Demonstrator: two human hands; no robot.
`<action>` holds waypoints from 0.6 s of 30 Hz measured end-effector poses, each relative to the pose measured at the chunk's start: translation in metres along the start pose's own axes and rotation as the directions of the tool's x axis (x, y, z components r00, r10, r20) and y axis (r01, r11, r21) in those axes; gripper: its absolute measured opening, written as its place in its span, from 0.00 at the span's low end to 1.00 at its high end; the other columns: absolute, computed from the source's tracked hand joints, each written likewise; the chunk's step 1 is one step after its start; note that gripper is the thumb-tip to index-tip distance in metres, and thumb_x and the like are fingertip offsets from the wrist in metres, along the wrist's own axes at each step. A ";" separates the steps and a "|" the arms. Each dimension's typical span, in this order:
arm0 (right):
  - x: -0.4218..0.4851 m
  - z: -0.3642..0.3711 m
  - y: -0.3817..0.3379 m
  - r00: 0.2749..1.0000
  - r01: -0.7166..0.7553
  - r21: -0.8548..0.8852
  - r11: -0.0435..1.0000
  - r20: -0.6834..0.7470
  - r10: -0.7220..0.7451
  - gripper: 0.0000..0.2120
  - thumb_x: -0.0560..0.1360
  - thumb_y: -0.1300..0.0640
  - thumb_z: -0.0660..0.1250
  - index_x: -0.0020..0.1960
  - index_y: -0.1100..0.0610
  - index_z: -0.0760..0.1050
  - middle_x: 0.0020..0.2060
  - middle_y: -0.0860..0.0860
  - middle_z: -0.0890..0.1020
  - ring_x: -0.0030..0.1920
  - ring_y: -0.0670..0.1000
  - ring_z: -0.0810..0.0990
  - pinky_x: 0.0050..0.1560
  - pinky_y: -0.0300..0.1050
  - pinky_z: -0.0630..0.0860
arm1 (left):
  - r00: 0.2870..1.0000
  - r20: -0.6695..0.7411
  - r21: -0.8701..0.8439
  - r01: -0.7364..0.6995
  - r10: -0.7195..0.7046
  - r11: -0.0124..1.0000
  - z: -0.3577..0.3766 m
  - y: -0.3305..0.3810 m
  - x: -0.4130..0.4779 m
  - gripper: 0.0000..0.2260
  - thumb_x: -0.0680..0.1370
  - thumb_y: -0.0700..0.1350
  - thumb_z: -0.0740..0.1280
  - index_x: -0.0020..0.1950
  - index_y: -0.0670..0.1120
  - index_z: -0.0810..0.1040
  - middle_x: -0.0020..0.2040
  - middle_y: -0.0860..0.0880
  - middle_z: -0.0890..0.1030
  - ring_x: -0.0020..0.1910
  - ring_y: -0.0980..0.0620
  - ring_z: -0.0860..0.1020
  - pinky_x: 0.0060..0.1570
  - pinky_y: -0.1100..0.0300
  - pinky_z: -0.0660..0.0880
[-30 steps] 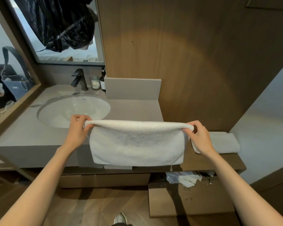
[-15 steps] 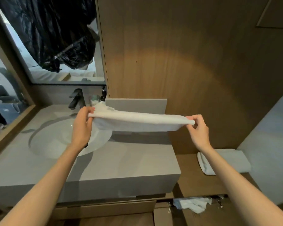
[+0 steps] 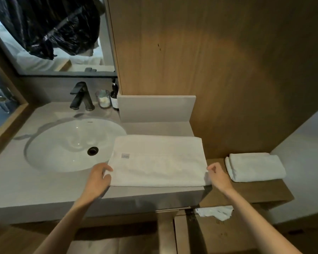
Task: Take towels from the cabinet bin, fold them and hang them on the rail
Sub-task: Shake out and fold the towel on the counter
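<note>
My left hand (image 3: 99,177) pinches the near left corner of the towel (image 3: 158,162), and my right hand (image 3: 218,176) pinches its near right corner. The towel lies flat at the front right corner of the counter (image 3: 44,184), just right of the sink (image 3: 72,143), with its near edge along the counter's front edge. One folded towel (image 3: 255,166) already sits near the back edge of the wooden shelf (image 3: 246,191). More white cloth (image 3: 215,212) shows below that shelf. I judge this towel only partly folded. It needs at least one more fold, and all the hanging is still left to do.
</note>
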State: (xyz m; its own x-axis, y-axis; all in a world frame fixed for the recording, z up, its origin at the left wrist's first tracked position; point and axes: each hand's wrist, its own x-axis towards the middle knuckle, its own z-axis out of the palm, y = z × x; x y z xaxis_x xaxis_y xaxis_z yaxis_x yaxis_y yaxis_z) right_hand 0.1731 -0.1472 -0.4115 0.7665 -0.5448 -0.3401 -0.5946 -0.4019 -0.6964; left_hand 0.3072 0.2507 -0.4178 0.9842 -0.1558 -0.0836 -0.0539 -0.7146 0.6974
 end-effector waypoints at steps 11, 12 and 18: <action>0.012 0.019 -0.024 0.952 -0.306 0.168 0.937 0.034 0.304 0.33 0.72 0.39 0.68 0.68 0.60 0.69 0.63 0.55 0.76 0.64 0.59 0.73 0.61 0.52 0.72 | 0.966 0.004 -0.158 0.257 -0.260 0.953 0.016 0.016 0.027 0.15 0.81 0.43 0.59 0.36 0.39 0.72 0.32 0.46 0.72 0.39 0.38 0.74 0.35 0.54 0.63; 0.012 0.018 -0.024 0.951 -0.307 0.233 0.923 0.029 0.309 0.31 0.74 0.43 0.69 0.68 0.61 0.69 0.63 0.56 0.76 0.64 0.59 0.73 0.58 0.50 0.72 | 0.967 0.005 -0.112 0.252 -0.254 0.961 0.015 0.015 0.028 0.18 0.82 0.44 0.57 0.32 0.42 0.67 0.30 0.45 0.70 0.36 0.41 0.72 0.35 0.54 0.62; -0.011 0.010 -0.014 0.968 -0.246 0.355 0.902 0.051 0.244 0.18 0.75 0.52 0.71 0.58 0.61 0.71 0.56 0.57 0.78 0.55 0.55 0.75 0.45 0.41 0.72 | 0.971 0.007 -0.099 0.239 -0.240 0.966 0.013 0.001 0.033 0.19 0.82 0.47 0.54 0.33 0.42 0.65 0.31 0.42 0.72 0.36 0.43 0.72 0.39 0.53 0.65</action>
State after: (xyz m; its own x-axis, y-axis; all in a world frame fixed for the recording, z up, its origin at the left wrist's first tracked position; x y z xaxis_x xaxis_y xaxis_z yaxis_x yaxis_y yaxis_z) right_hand 0.1755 -0.1280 -0.4046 0.6095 -0.5880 -0.5317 -0.6390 0.0326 -0.7685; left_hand 0.3371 0.2364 -0.4291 0.9672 0.0151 -0.2536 0.2002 -0.6598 0.7243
